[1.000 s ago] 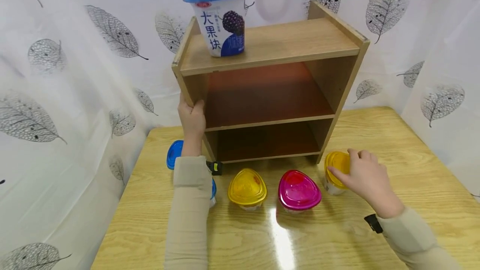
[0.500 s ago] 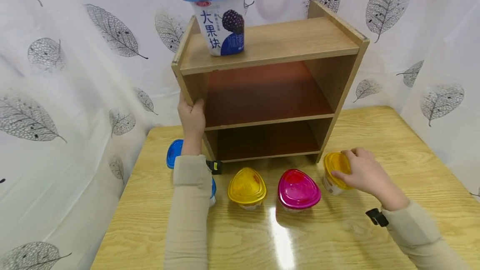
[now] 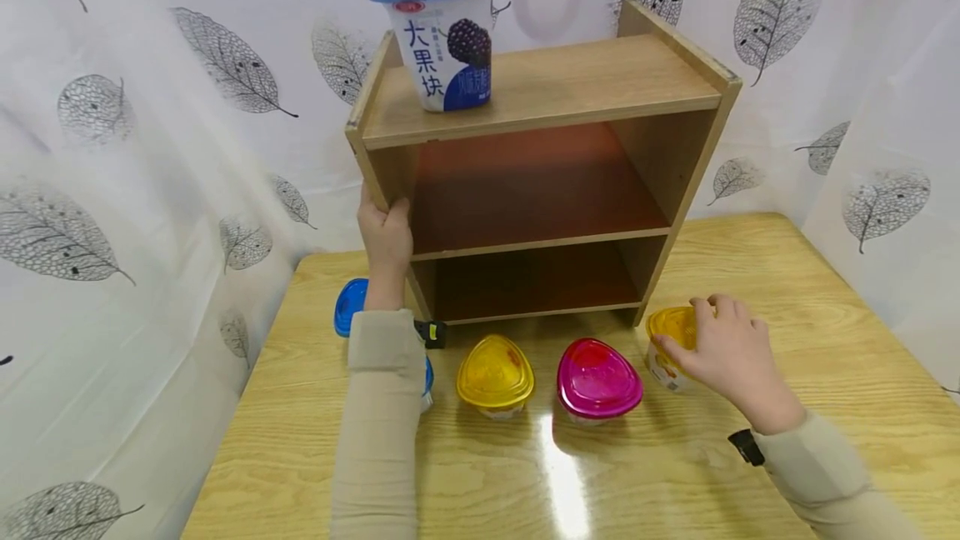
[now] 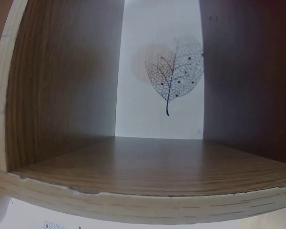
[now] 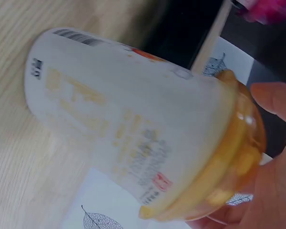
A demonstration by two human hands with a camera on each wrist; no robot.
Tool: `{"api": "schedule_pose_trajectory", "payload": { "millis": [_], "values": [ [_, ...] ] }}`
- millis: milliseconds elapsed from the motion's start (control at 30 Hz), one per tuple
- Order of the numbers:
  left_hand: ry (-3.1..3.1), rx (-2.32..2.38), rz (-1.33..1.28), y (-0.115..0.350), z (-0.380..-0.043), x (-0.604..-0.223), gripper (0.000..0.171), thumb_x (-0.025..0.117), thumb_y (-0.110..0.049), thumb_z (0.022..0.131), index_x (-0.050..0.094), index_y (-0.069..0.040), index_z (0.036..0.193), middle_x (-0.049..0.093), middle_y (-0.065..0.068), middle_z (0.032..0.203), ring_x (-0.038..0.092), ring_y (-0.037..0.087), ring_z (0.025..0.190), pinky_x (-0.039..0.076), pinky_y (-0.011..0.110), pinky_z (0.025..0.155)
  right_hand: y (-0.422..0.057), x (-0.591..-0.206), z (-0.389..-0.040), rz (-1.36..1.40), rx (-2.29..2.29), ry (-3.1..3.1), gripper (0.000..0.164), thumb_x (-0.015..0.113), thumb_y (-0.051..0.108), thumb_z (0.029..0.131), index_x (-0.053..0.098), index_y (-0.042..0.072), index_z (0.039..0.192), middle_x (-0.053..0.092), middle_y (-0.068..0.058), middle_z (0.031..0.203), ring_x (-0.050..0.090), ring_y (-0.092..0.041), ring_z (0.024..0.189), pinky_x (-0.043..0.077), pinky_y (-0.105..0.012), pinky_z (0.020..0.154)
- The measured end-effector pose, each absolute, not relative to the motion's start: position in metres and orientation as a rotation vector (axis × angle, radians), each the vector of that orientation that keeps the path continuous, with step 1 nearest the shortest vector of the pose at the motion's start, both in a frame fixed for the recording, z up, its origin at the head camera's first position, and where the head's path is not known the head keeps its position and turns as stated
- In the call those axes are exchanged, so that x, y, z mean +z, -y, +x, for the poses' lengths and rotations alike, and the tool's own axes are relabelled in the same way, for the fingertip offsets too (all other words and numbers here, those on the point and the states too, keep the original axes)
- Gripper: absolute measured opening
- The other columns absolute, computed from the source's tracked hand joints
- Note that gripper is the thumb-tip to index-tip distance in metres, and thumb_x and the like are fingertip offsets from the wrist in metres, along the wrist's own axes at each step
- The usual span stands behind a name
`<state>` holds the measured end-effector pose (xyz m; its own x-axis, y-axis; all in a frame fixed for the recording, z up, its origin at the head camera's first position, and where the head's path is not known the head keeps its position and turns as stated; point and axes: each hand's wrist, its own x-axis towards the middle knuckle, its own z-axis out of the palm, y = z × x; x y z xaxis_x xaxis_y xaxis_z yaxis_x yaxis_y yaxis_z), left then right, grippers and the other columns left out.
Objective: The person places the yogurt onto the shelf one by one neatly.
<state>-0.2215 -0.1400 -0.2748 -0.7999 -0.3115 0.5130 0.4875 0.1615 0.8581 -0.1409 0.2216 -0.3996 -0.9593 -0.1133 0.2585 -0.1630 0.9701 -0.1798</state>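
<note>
My left hand (image 3: 386,244) grips the left side panel of a small wooden shelf (image 3: 540,240), thumb at the front edge. In the left wrist view the shelf's inside (image 4: 152,162) fills the picture. With thumb and fingers about its yellow lid (image 5: 229,167), my right hand (image 3: 731,357) holds a yogurt cup (image 3: 663,369) beside the shelf's right foot. That cup's white printed side faces the right wrist camera. A blue-lidded yogurt cup (image 3: 442,48) with a blackberry picture stands on the shelf's top board.
A yellow-lidded cup (image 3: 495,375) and a pink-lidded cup (image 3: 598,382) stand in front of the shelf. Two blue-lidded cups, one at the far left (image 3: 349,307), are partly hidden by the left arm. A leaf-patterned curtain (image 3: 150,190) surrounds the wooden table (image 3: 285,440).
My right hand has twisted and turned back at the yellow-lidded cup, whose printed side has shifted round a little. The left hand and the shelf have stayed put.
</note>
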Motion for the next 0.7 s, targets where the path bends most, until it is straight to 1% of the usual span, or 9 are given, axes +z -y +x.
{"api": "schedule_pose_trajectory", "payload": {
  "millis": [67,133,300,400,533,700],
  "values": [
    [1.840,-1.703,-0.168,0.140,-0.222,-0.275,0.046,0.039,0.009,0.076,0.040,0.010,0.123,0.049,0.027,0.116,0.047,0.032,0.107,0.038,0.030,0.090,-0.219,-0.402,-0.141,0.169,0.259,2.855,0.078,0.057,0.056,0.074,0.048,-0.014,0.109,0.043,-0.035,0.103,0.040,-0.048,0.091,0.033,-0.058,0.061],
    [1.844,-1.699,-0.164,0.140,-0.222,-0.275,0.046,0.039,0.009,0.076,0.041,0.010,0.122,0.049,0.027,0.116,0.047,0.032,0.107,0.037,0.030,0.090,-0.218,-0.404,-0.141,0.152,0.237,2.852,0.080,0.055,0.059,0.074,0.048,-0.014,0.106,0.043,-0.035,0.101,0.040,-0.047,0.089,0.034,-0.056,0.058],
    [1.855,-1.693,-0.145,0.140,-0.221,-0.274,0.046,0.039,0.009,0.077,0.041,0.010,0.123,0.049,0.025,0.116,0.047,0.030,0.106,0.037,0.030,0.091,-0.220,-0.403,-0.142,0.179,0.251,2.855,0.076,0.058,0.056,0.073,0.050,-0.014,0.102,0.045,-0.035,0.097,0.041,-0.047,0.085,0.037,-0.055,0.056],
    [1.854,-1.693,-0.143,0.140,-0.221,-0.274,0.046,0.039,0.009,0.077,0.041,0.010,0.123,0.049,0.025,0.116,0.047,0.029,0.106,0.037,0.030,0.091,-0.222,-0.401,-0.143,0.224,0.310,2.873,0.074,0.061,0.051,0.073,0.050,-0.015,0.105,0.044,-0.035,0.099,0.041,-0.047,0.085,0.039,-0.055,0.059],
    [1.847,-1.693,-0.148,0.141,-0.220,-0.273,0.045,0.039,0.009,0.077,0.041,0.010,0.122,0.049,0.026,0.115,0.047,0.029,0.105,0.037,0.030,0.090,-0.224,-0.398,-0.145,0.269,0.413,2.933,0.074,0.063,0.047,0.074,0.048,-0.015,0.111,0.043,-0.036,0.104,0.038,-0.049,0.091,0.037,-0.056,0.068],
    [1.853,-1.700,-0.157,0.140,-0.220,-0.274,0.045,0.039,0.009,0.078,0.040,0.010,0.123,0.049,0.026,0.115,0.047,0.030,0.105,0.037,0.030,0.090,-0.229,-0.392,-0.148,0.343,0.525,2.983,0.072,0.070,0.040,0.071,0.048,-0.013,0.114,0.042,-0.035,0.109,0.036,-0.049,0.096,0.034,-0.058,0.076]
  ]
}}
